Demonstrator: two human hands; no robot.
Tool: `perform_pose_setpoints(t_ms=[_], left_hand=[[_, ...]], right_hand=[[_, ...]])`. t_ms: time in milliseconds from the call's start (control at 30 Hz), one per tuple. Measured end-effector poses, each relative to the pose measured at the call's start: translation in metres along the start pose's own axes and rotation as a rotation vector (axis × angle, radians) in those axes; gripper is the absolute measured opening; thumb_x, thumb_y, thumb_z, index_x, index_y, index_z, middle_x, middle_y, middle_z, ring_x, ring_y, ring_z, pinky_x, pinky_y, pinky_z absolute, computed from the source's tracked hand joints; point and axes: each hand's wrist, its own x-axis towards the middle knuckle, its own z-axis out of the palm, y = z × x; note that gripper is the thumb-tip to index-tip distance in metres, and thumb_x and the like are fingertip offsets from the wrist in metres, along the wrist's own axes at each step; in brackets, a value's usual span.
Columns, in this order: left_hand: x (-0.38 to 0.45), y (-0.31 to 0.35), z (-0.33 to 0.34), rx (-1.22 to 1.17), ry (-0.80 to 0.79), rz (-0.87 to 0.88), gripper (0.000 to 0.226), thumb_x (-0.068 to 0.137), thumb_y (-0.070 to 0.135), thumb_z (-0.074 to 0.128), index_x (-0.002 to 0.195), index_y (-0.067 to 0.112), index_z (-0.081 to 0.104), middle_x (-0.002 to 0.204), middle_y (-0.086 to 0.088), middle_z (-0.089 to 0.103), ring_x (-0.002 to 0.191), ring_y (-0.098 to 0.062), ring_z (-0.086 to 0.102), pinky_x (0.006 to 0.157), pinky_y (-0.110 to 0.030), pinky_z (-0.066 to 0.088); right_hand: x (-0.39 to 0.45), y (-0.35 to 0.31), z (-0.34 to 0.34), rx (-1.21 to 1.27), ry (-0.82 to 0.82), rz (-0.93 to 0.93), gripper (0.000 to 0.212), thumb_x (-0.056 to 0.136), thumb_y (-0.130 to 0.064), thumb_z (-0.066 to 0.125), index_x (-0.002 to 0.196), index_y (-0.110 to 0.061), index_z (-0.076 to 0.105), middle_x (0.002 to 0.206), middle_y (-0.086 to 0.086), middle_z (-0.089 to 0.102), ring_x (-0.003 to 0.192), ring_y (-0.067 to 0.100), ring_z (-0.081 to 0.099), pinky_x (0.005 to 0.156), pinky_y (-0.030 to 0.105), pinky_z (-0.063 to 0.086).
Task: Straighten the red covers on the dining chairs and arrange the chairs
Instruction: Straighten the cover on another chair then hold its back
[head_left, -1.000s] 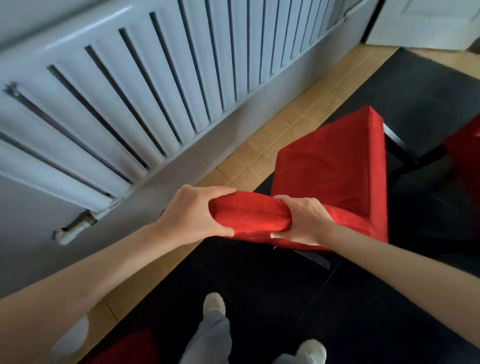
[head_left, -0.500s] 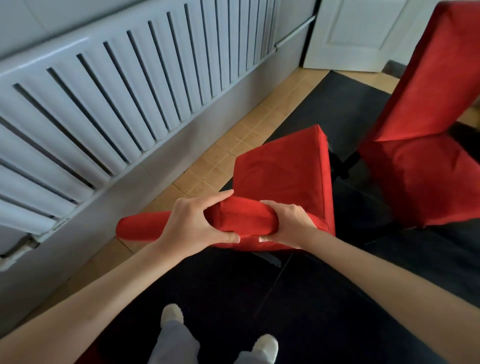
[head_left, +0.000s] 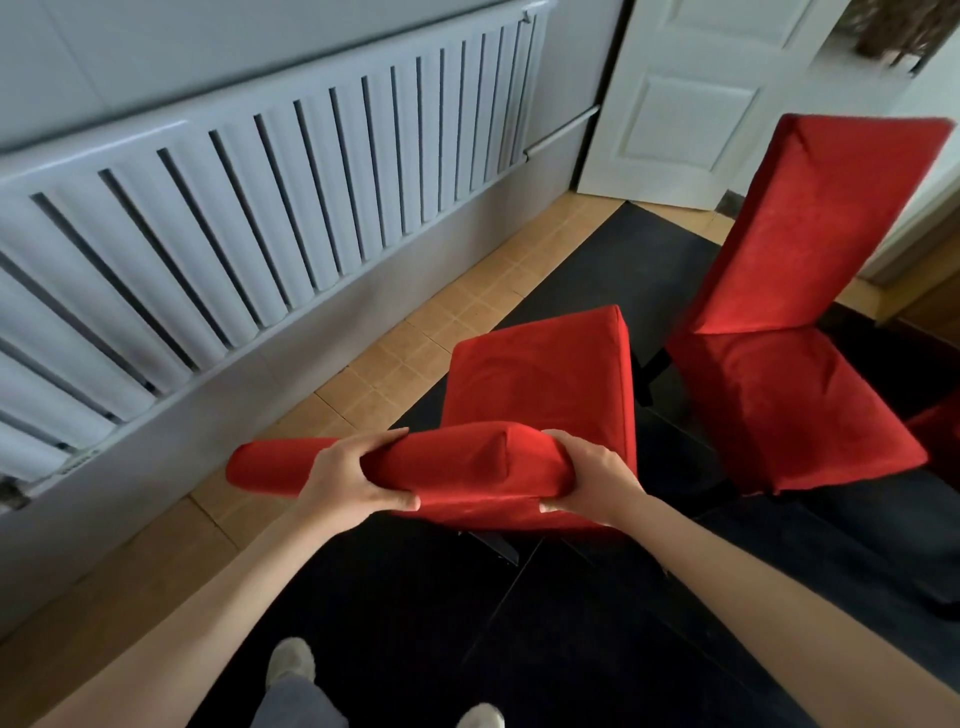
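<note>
1. At the top edge of the near chair's backrest (head_left: 447, 470), the red cover is gripped by both hands; the left hand (head_left: 353, 480) is curled over the padded top, thumb underneath toward the person, fingers wrapped over the far side.
2. The right hand (head_left: 592, 480) is closed on the same top edge further right, fingers tucked under the lower side of the fabric and thumb over the top. Each grip is thus closed on the backrest, with nothing else held.
3. Between the two hands a seam of the cover is seen running across the padded edge.
4. Beyond the left hand, the red-covered end of the backrest is seen projecting left, over the tiled floor (head_left: 374, 374).
5. The near chair's seat (head_left: 540, 374), also covered in red, is seen beyond the backrest, standing partly on the black rug (head_left: 415, 623).
6. A second red-covered chair (head_left: 779, 322) is placed to the right, just beside the first and apart from it, its tall back upright and its seat cover hanging at the front.
7. A white radiator (head_left: 260, 208) is mounted along the wall at the left, and a white door (head_left: 691, 104) is seen at the far end.
8. Two shoes (head_left: 291, 660) and grey trouser legs are visible at the bottom, on the rug.
</note>
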Motion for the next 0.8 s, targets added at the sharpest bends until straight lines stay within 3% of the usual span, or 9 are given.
perform_pose_setpoints(t_ms=[133,233,367,500,600,667,800], left_hand=[[0.002,0.012,0.013,0.012,0.028,0.008,0.087,0.049,0.034,0.094,0.129,0.028,0.060,0.121,0.011,0.063,0.117,-0.012,0.054,0.113,-0.051,0.028],[0.000,0.026,0.026,0.076,0.049,0.039,0.085,0.050,0.043,0.091,0.128,0.032,0.060,0.119,0.015,0.063,0.115,-0.010,0.051,0.113,-0.058,0.017],[0.000,0.051,0.045,0.125,-0.021,0.136,0.091,0.052,0.048,0.089,0.135,0.033,0.054,0.127,0.013,0.060,0.123,-0.012,0.047,0.113,-0.055,0.017],[0.004,0.069,0.057,0.174,-0.259,0.246,0.121,0.048,0.054,0.089,0.150,0.033,0.029,0.147,0.005,0.043,0.138,-0.014,0.032,0.118,-0.051,0.010],[0.017,0.067,0.064,0.357,-0.313,0.259,0.138,0.047,0.063,0.085,0.154,0.034,0.004,0.157,0.004,0.027,0.145,-0.016,0.019,0.118,-0.055,0.008],[0.026,0.056,0.066,0.493,-0.310,0.232,0.138,0.048,0.065,0.084,0.154,0.035,0.001,0.157,0.006,0.027,0.144,-0.016,0.022,0.117,-0.056,0.011],[0.037,0.050,0.080,0.606,-0.286,0.262,0.128,0.048,0.069,0.079,0.153,0.037,0.014,0.148,0.009,0.042,0.136,-0.014,0.038,0.116,-0.055,0.017]], right_hand=[[-0.013,0.001,-0.015,-0.016,-0.025,0.019,0.125,0.052,-0.052,0.089,0.152,-0.038,0.015,0.148,-0.004,0.043,0.134,0.021,0.043,0.109,0.038,0.035],[-0.028,-0.002,-0.032,-0.051,-0.040,-0.024,0.127,0.051,-0.056,0.087,0.152,-0.041,0.010,0.151,-0.007,0.039,0.135,0.019,0.042,0.110,0.039,0.037],[-0.057,-0.003,-0.059,-0.028,0.043,-0.059,0.126,0.050,-0.054,0.088,0.150,-0.046,0.011,0.146,-0.007,0.046,0.128,0.017,0.050,0.104,0.034,0.043],[-0.086,0.009,-0.083,0.046,0.109,-0.052,0.128,0.045,-0.053,0.087,0.147,-0.053,0.010,0.142,-0.011,0.049,0.126,0.013,0.050,0.104,0.029,0.041],[-0.106,0.029,-0.096,0.063,0.128,-0.006,0.129,0.043,-0.058,0.084,0.146,-0.057,0.007,0.141,-0.014,0.048,0.125,0.009,0.049,0.101,0.025,0.039],[-0.116,0.043,-0.100,0.087,0.136,0.025,0.127,0.044,-0.056,0.085,0.144,-0.060,0.007,0.141,-0.015,0.046,0.125,0.007,0.047,0.098,0.022,0.036],[-0.131,0.078,-0.107,0.053,0.125,0.117,0.126,0.049,-0.044,0.092,0.145,-0.057,0.013,0.138,-0.017,0.042,0.124,0.007,0.043,0.097,0.021,0.034]])
